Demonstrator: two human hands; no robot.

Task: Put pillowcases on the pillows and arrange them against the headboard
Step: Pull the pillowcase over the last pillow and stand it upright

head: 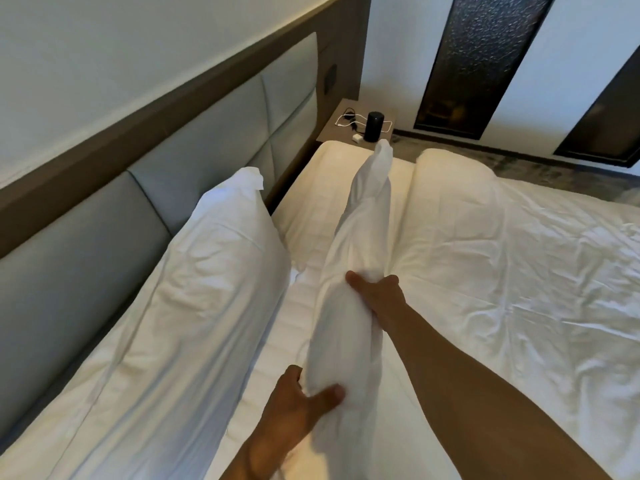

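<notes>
Cased pillow (194, 271), left, leaning on headboard (69, 244): done; second pillow (346, 289), centre, clasped by left hand (298, 396) and right hand (377, 292): placement remaining, likely.
</notes>
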